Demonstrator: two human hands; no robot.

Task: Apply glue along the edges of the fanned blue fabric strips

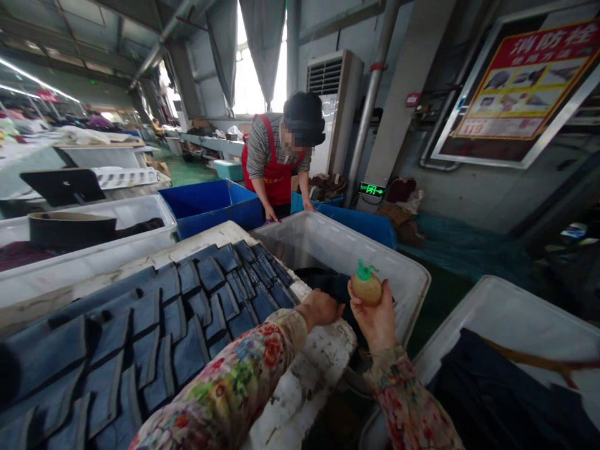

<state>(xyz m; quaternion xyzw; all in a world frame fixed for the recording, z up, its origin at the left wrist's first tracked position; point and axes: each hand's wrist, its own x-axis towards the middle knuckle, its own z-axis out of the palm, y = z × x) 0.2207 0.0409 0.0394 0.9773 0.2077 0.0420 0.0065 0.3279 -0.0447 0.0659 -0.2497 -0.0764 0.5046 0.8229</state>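
Observation:
My right hand (379, 322) is wrapped around a small round tan squeeze bottle (367, 290) with a green nozzle top, held upright above the table's corner. Beside it on the left, my left hand (323, 307) is closed in a fist; whether anything is inside its fingers is hidden. Below my left forearm, many blue fabric pieces (175, 319) with dark edges lie overlapping in slanted rows on a worn white work surface (323, 356). Some pieces toward the far right end look shiny. Floral sleeves cover both my forearms.
Just past the work surface is a large white plastic bin (394, 259) with dark cloth inside. A co-worker in a red apron (276, 165) leans over its far rim. Blue bins (201, 206) stand behind; another white bin (506, 297) with dark fabric is at right.

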